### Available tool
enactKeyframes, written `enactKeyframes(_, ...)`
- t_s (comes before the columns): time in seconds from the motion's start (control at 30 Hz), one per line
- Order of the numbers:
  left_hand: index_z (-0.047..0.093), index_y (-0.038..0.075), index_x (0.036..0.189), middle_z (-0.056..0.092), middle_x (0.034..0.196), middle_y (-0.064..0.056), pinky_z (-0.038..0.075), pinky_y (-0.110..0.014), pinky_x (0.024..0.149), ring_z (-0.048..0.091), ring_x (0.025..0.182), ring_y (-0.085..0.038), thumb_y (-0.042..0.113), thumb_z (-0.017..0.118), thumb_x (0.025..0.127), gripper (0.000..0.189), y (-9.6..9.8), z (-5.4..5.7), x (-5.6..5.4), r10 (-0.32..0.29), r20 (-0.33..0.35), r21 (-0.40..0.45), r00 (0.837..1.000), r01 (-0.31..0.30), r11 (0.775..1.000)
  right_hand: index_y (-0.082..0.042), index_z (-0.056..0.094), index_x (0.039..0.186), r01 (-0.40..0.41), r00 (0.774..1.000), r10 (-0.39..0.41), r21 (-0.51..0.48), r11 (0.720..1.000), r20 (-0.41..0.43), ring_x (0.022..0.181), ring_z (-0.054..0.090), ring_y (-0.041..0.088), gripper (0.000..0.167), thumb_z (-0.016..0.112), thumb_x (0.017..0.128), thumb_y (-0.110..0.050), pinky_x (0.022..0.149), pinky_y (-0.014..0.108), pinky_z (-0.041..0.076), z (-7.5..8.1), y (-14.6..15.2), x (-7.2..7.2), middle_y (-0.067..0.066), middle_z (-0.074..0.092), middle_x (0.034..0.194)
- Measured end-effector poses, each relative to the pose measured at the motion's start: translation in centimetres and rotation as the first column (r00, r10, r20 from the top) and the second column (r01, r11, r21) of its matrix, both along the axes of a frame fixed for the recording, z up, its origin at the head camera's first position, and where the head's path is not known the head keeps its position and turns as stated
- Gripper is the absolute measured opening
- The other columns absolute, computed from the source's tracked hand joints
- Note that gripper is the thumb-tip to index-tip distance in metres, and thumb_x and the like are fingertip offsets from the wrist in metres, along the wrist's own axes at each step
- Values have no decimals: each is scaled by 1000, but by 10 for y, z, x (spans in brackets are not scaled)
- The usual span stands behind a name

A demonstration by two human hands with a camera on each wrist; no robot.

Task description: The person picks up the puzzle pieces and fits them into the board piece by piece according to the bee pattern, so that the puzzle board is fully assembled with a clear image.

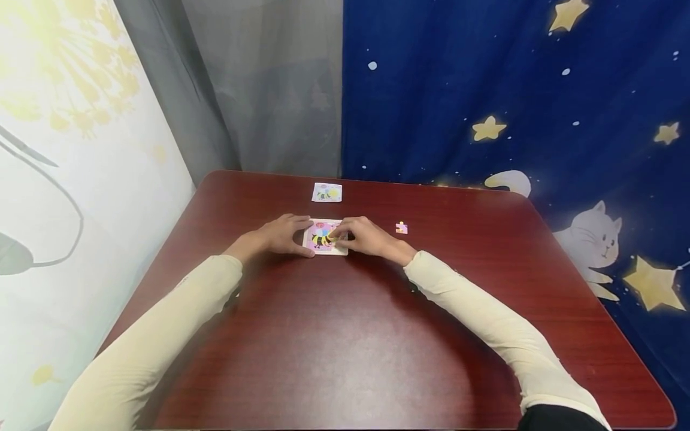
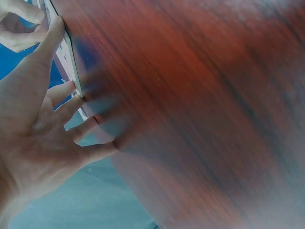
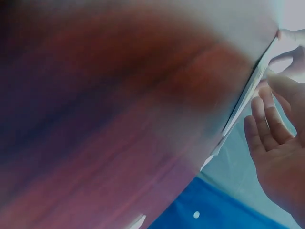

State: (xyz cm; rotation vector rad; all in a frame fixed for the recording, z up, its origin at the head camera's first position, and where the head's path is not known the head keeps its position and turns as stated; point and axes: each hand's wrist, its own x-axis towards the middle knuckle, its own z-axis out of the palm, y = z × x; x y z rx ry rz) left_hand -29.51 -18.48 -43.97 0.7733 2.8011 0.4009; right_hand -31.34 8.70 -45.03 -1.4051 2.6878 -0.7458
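A small jigsaw puzzle board (image 1: 309, 240) with a light frame and a yellow-and-black striped bee lies on the table. My left hand (image 1: 283, 234) holds its left side, thumb at the near corner and forefinger at the far one. In the left wrist view the other fingers of the left hand (image 2: 52, 138) spread down to the tabletop. Over the board's right half, my right hand (image 1: 363, 235) pinches a puzzle piece against the picture, mostly hidden by the fingertips. The right wrist view shows the right hand (image 3: 281, 138) at the board's edge, its outer fingers lifted.
A loose puzzle piece (image 1: 401, 227), pink and yellow, lies to the right of the right hand. Beyond the board is a picture card (image 1: 326, 193) with a similar bee. The dark red table (image 1: 334, 335) meets grey and blue curtains (image 1: 431, 108) behind.
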Motion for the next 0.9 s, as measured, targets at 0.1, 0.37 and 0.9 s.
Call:
enactKeyframes(0.1,43,9,159,35,166,-15,31,-59,119,30,151,-39,60,79,84,97,-1,1,0,13,13,-5,1000,-13,1000,-7,79,118,34,999,-34,-3,999,1,92,68,16,23,76,95,-11,85,34,56,4,9,-3,4,74,106)
enactKeyframes(0.37,42,8,159,35,166,-16,31,-60,118,30,151,-39,59,79,85,97,-2,1,3,12,15,2,1000,-13,1000,-6,77,121,114,993,-114,26,993,-17,96,67,18,28,79,94,-13,87,35,56,13,37,-11,5,75,108)
enactKeyframes(0.9,43,7,158,35,166,-17,33,-60,116,32,150,-40,58,80,85,97,-1,2,4,6,13,21,1000,-6,1000,-1,76,120,261,965,-259,71,963,-34,99,70,27,32,81,91,-12,89,43,56,19,124,-30,14,75,105)
